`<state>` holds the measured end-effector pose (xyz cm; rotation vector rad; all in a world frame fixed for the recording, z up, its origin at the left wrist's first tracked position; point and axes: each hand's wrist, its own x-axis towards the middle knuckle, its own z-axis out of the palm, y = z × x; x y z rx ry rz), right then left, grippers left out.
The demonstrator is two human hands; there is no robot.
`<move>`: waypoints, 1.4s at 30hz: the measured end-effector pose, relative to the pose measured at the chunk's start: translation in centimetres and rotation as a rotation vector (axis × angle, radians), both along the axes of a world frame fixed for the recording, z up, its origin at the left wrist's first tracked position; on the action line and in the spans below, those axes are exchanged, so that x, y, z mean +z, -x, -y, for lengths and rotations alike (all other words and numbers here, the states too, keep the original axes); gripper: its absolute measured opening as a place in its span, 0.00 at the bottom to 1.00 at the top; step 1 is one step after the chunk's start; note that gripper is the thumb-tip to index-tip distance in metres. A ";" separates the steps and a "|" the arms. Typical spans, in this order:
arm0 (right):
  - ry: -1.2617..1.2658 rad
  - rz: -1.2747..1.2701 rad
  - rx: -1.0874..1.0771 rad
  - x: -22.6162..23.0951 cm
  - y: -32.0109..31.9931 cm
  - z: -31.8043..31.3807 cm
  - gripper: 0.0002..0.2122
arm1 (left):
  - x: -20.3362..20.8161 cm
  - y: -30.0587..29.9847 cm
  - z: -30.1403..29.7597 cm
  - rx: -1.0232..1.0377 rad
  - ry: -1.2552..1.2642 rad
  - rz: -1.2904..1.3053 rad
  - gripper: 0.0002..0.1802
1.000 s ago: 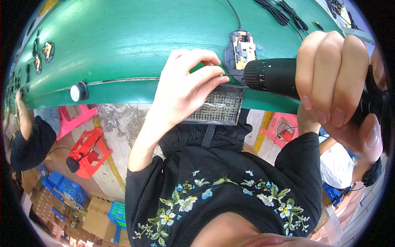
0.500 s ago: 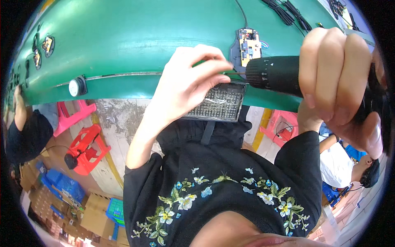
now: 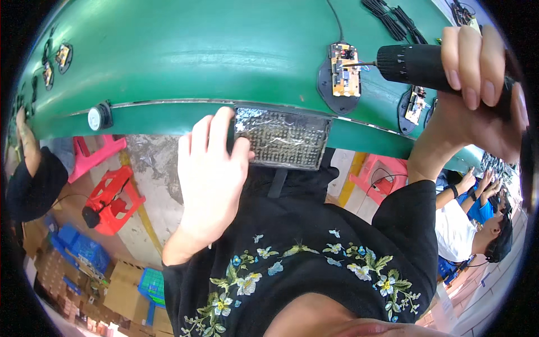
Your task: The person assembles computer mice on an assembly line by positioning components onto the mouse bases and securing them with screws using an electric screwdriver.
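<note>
My right hand (image 3: 477, 73) is wrapped round a black electric screwdriver (image 3: 415, 66), held almost level, its thin bit pointing left. The bit's tip appears over the tan circuit board (image 3: 345, 76) of an opened computer mouse (image 3: 339, 104), whose dark shell lies on the green table. My left hand (image 3: 212, 160) is at the left end of a dark rectangular tray (image 3: 283, 137) with a grid of small bumps or holes and a shiny film. Its thumb and index finger are apart, overlapping the tray's edge; I cannot tell whether they press on it.
Another opened mouse (image 3: 414, 109) lies right of the first. Coiled black cables (image 3: 387, 19) are at the far right; more opened mice (image 3: 63, 58) lie far left. A round white-faced device (image 3: 100, 118) sits at the near table edge. Red stools (image 3: 116, 199) and other people are nearby.
My left hand has left the screwdriver's bit and come back to the tray's left end. My right hand has moved the screwdriver up and right, bringing its bit over the circuit board.
</note>
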<state>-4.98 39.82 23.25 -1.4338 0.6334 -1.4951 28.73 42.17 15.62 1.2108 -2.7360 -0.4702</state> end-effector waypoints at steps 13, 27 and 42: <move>0.032 0.327 -0.051 -4.2 -2.5 2.5 0.18 | -1.1 0.6 0.1 0.032 0.124 -0.057 0.12; -0.101 0.066 -0.190 -3.3 -4.5 2.4 0.16 | -2.2 1.6 2.8 -0.023 -0.161 -0.677 0.11; 0.176 0.021 0.240 -0.1 -0.4 0.4 0.19 | -3.2 7.0 3.2 -0.068 -0.102 -0.838 0.12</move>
